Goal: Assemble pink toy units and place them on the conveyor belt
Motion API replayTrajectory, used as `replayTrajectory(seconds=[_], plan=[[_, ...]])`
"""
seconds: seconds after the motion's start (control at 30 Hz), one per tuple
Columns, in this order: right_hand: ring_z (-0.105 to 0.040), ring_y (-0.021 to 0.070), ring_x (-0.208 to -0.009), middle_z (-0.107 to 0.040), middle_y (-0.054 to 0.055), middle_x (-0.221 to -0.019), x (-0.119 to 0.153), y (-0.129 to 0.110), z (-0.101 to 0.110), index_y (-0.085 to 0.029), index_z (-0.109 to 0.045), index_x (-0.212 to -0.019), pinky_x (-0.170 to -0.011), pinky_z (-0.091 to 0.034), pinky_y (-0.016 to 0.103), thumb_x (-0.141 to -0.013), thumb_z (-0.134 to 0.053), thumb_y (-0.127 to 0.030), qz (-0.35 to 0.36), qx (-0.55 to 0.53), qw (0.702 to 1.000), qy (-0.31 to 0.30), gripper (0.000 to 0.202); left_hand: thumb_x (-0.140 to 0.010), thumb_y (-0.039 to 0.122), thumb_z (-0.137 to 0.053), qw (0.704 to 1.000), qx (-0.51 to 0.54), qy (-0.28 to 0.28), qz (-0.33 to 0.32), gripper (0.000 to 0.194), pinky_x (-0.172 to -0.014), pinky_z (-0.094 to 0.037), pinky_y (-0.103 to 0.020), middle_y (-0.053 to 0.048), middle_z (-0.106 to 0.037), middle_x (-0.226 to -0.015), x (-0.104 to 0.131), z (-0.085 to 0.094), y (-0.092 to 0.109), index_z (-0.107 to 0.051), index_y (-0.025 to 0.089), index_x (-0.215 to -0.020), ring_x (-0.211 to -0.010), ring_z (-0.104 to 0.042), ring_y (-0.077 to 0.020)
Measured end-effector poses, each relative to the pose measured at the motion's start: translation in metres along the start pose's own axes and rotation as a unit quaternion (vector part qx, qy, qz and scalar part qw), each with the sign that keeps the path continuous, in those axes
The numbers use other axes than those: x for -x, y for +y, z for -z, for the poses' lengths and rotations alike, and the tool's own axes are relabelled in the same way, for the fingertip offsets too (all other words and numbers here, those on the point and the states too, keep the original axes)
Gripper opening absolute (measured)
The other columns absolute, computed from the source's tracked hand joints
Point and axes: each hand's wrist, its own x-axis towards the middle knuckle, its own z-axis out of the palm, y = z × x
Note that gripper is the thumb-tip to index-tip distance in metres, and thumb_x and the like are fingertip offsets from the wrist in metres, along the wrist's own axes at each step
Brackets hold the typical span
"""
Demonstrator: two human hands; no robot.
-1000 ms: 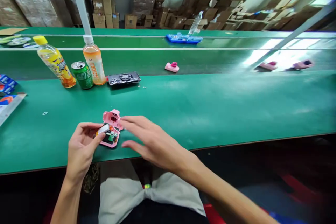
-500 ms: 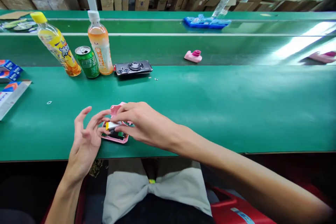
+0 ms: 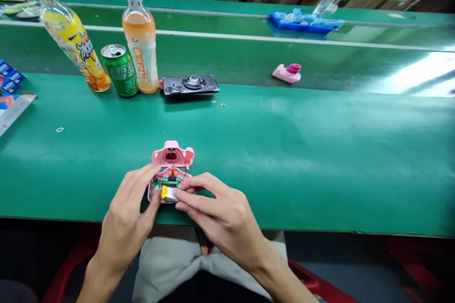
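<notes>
An opened pink plastic housing, shaped like a small camera, lies near the table's front edge. Its hollow shell half point(image 3: 172, 145) sits behind the other half point(image 3: 182, 173), with thin wires between them. Inside the nearer half are a green circuit board point(image 3: 174, 182) and a silver battery point(image 3: 170, 193) with yellow tape at its left end. My left hand point(image 3: 130, 208) grips that half's left side, thumb beside the yellow tape. My right hand point(image 3: 223, 210) has its fingertips closed on the battery's right end, over the housing. The fingers partly hide both sides of the nearer half.
Beyond the hands stand a yellow-capped bottle point(image 3: 73, 38), a green can point(image 3: 120, 72), a white-capped bottle point(image 3: 141, 42) and a phone point(image 3: 209, 85). Blue boxes point(image 3: 10, 78) lie left. On the recessed strip behind are a pink part point(image 3: 284, 73) and a blue tray point(image 3: 302, 23).
My right hand has moved down and nearer, uncovering the shell half and the board. The battery now lies lower in the housing. My left hand has closed in on the housing's left side.
</notes>
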Motion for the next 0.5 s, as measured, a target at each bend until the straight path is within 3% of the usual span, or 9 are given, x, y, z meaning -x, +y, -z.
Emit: replayTrajectory(seconds=[0.1,0.23,0.5], plan=[[-0.069,0.0143,-0.095,-0.072,0.006,-0.105,0.001,0.003,0.004,-0.022,-0.075,-0.114,-0.083,-0.063,0.028,-0.099,-0.063,-0.014,0.014,-0.011,1.0,-0.012,0.02,-0.099,0.011,-0.058,0.999,0.002,0.002,-0.035,0.03,-0.097,-0.054,-0.031,-0.006,-0.071,-0.119,0.001,-0.002,-0.003,-0.066,0.022,-0.126,-0.11,-0.067,-0.0196],[-0.067,0.0159,-0.094,-0.071,0.008,-0.105,0.0,0.004,0.012,-0.02,-0.074,-0.115,-0.08,-0.062,0.029,-0.101,-0.059,-0.013,0.021,0.039,0.998,-0.051,0.022,-0.096,0.001,-0.057,0.997,-0.021,0.037,-0.065,0.026,-0.097,-0.054,-0.032,-0.01,-0.072,-0.112,0.004,-0.005,-0.005,-0.067,0.015,-0.115,-0.106,-0.068,-0.02],[-0.063,0.0186,-0.091,-0.07,0.011,-0.11,-0.01,0.0,0.008,-0.015,-0.071,-0.107,-0.08,-0.061,0.032,-0.104,-0.046,-0.012,0.024,0.157,0.979,-0.127,0.025,-0.094,-0.001,-0.058,0.993,-0.046,0.034,-0.1,0.028,-0.099,-0.054,-0.033,-0.011,-0.074,-0.111,0.009,-0.008,-0.007,-0.065,0.012,-0.118,-0.106,-0.069,-0.0213]])
